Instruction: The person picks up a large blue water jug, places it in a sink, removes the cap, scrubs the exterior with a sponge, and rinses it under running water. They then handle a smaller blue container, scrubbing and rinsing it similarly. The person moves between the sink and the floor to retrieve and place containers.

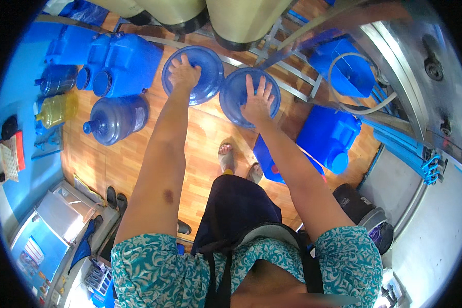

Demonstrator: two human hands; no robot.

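My left hand point(185, 73) lies with its fingers spread on the round base of a translucent blue water jug point(209, 77). On a second blue water jug point(232, 100), just to the right, my right hand point(258, 102) rests palm down, fingers stretched apart. Both jugs seem to stand side by side with their bases facing up; their lower parts and necks are hidden from above. Neither hand is wrapped round anything.
A clear blue jug point(119, 120) lies on the wooden floor at left, near square blue containers point(133, 64) and a yellow jug point(59, 109). Large cream tanks point(246, 20) and a metal frame point(292, 77) stand beyond. More blue containers point(327, 134) sit at right, beside a black bin point(353, 203).
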